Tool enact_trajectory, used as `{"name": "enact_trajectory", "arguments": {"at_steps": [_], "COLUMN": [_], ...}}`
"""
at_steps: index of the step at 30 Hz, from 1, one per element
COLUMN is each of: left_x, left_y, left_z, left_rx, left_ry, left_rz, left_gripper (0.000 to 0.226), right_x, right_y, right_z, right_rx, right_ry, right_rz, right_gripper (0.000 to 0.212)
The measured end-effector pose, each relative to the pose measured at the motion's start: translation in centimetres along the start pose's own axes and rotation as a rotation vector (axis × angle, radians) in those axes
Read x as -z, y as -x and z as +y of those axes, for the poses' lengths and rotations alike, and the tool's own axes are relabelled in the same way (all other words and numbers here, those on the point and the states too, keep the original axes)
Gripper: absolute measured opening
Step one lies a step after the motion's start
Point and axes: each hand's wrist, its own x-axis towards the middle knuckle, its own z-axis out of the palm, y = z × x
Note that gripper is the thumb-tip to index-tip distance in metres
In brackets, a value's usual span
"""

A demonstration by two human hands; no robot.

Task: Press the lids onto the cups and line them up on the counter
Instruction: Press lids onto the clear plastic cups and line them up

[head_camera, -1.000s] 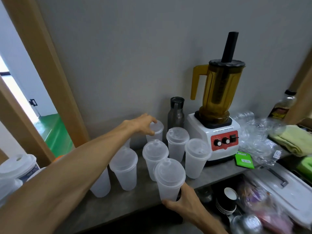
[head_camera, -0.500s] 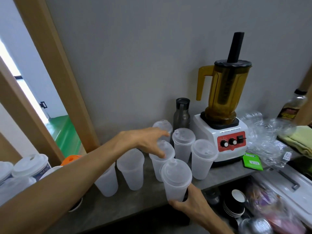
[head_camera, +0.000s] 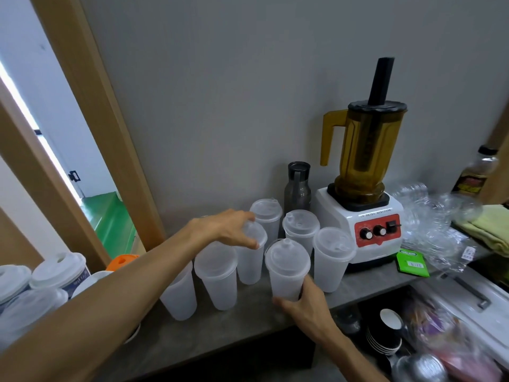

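While the right hand grips 1 lidded cup, left hand fingers curl over another cup's lid.

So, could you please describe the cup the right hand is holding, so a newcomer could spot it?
Start at the blender by the wall. Left of it stands a cluster of frosted cups on the counter. The front cup, nearest the counter's edge, is lidded, with the right hand round its base.

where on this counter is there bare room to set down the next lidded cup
Bare counter shows along the front edge, in front of the two open cups and left of the right hand. A smaller patch lies between the blender base and the green packet. It is crowded by the wall, where lidded cups cluster under the left hand.
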Motion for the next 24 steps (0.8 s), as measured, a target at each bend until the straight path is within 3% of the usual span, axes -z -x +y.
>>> {"name": "enact_trajectory", "arguments": {"at_steps": [8,11,14,16,18,21,24], "left_x": [-0.2,0.3,-0.4,-2.0,-4.8,-11.9,-21.1], "left_y": [0.9,4.4,10.9,16.1,21.1,27.7,33.6], "left_z": [-0.4,-0.7,-2.1,-3.4,-5.0,-8.4,-13.2], "left_rx": [-0.028,-0.073,-0.145,-0.210,-0.210,-0.010,0.315], "left_ry": [0.037,0.082,0.122,0.225,0.307,0.405,0.436], "left_rz": [0.085,0.239,0.518,0.668,0.683,0.502,0.300], "left_gripper": [0.088,0.077,0.066,0.048,0.026,0.008,0.013], "right_x": [-1.5,-1.9,-3.6,-6.1,-9.6,-15.7,-22.3], "right_y": [-0.3,2.2,5.6,7.4,8.7,10.1,11.2], "right_z": [-0.1,-0.4,-0.4,-0.5,-1.1,-2.1,-2.8], "right_rx": [-0.041,-0.035,-0.072,0.021,0.129,0.255,0.316], "right_ry": [-0.006,-0.050,0.032,0.098,0.152,0.221,0.325], "right_rz": [0.094,0.187,0.301,0.218,0.030,-0.252,-0.522], "right_gripper": [0.066,0.065,0.051,0.038,0.032,0.028,0.015]}}
